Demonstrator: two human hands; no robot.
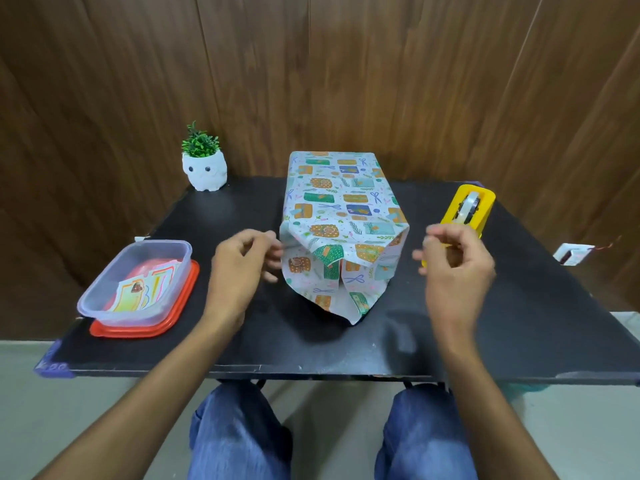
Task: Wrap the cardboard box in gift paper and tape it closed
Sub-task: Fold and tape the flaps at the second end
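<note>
The box, covered in gift paper [341, 199] printed with presents and bows, stands in the middle of the black table [485, 323]. At its near end the flaps hang loosely folded, and a paper point reaches down onto the table. My left hand [239, 268] is at the near left corner, its curled fingers pinching the paper's left edge. My right hand [457, 261] hovers to the right of the box, apart from it, with thumb and forefinger pinched together; the blur hides whether anything is between them. The yellow tape dispenser [471, 206] lies just behind that hand.
A clear plastic tub [138, 282] holding coloured cards sits on an orange lid [145, 329] at the near left. At the back left stands a small plant in a white owl pot [205, 168]. A wood-panel wall rises behind the table. My knees are under the front edge.
</note>
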